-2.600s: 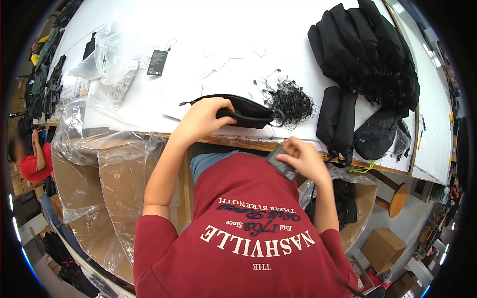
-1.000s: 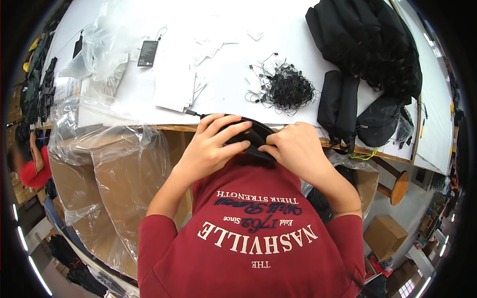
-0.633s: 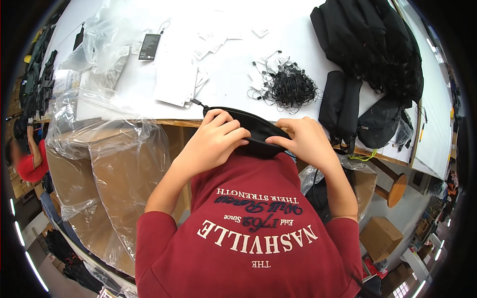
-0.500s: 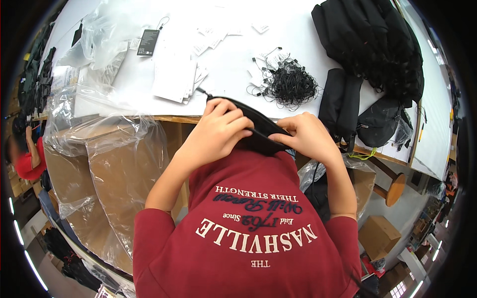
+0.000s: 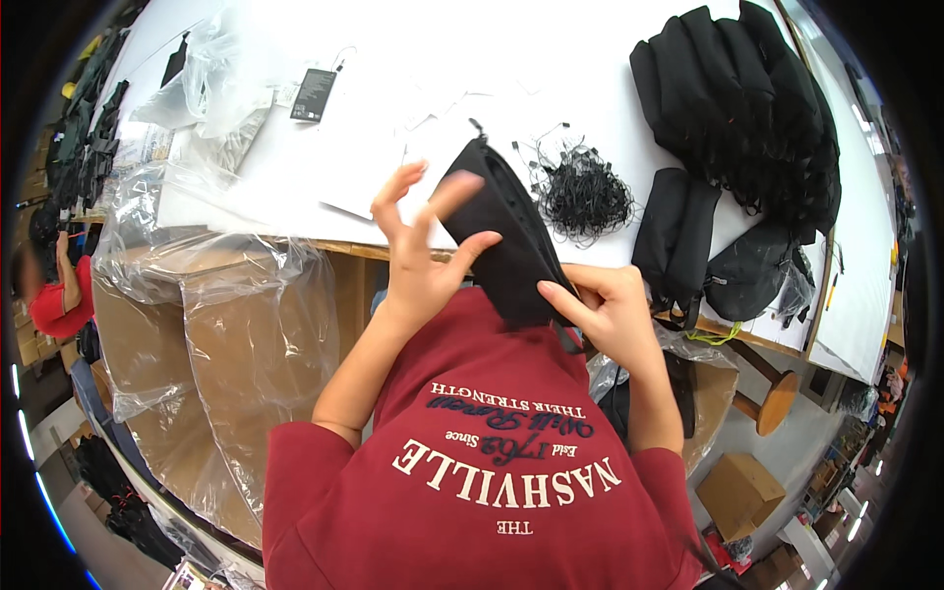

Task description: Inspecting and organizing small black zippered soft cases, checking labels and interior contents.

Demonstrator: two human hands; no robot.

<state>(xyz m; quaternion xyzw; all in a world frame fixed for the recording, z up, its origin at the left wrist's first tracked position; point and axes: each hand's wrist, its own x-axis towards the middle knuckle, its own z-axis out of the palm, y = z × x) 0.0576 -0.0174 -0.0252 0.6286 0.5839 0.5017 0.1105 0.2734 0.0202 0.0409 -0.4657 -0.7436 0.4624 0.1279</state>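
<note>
A flat black zip pouch hangs tilted in front of my shirt, at the table's near edge. Its zipper runs along the upper right side, and a small pull sticks up from the far corner. My right hand pinches the near right corner between thumb and fingers. On the pouch's left side my left hand is open, fingers spread and partly blurred. Its thumb lies over the pouch's face; whether it touches, I cannot tell. Past the pouch, a tangled heap of black tag strings lies on the white table.
Stacked black pouches fill the table's right side, with two rolled black pieces nearer me. A black tag and clear plastic bags lie left. Plastic-covered cartons stand below the edge; a stool is right.
My left hand has let go of the pouch and spread its fingers. The pouch has swung more upright, its broad face now showing. My right hand keeps its pinch.
</note>
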